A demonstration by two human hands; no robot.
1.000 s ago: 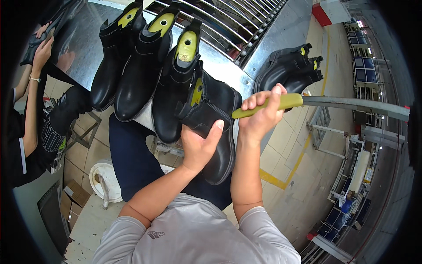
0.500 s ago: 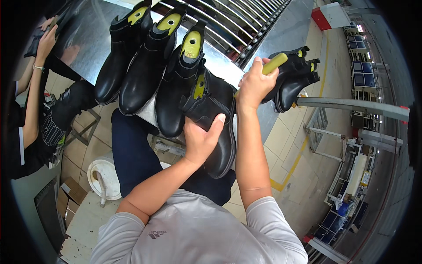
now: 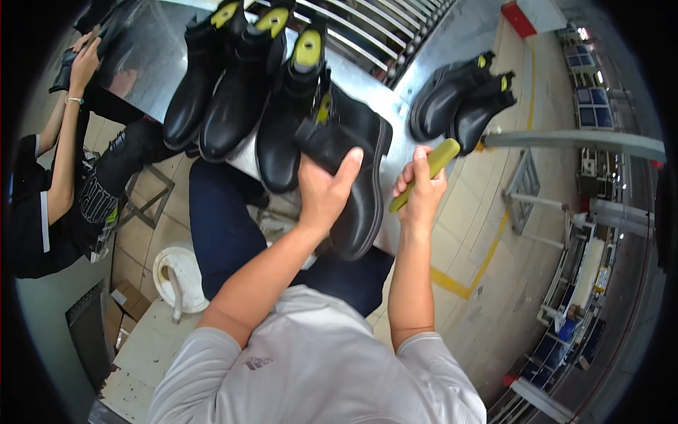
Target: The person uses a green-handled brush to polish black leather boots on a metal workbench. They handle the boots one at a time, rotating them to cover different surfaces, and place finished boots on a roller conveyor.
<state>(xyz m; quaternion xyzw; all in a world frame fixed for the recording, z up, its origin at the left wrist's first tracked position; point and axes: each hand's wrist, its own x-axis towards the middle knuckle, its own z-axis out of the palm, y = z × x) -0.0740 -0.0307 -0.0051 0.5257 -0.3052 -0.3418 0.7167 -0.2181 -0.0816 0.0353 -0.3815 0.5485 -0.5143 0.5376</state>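
My left hand grips a black ankle boot by its side, thumb across the upper. The boot points its toe toward me, tilted over so the edge of its sole faces right. Just right of it, my right hand is closed around a yellow-green bar with a rounded end, held apart from the boot. Beside the held boot on the left stand three more black boots, one of them nearest, with yellow-green insoles showing in their openings.
A shiny metal table carries the boots, with a slatted metal rack behind. Two black boots stand at its right, near a grey rail. At left, another person's hand holds a dark item. A white bucket sits lower left.
My right hand has drawn back from the boot toward me, taking the bar with it. The held boot has turned slightly, showing more of its sole edge. The whole view has shifted.
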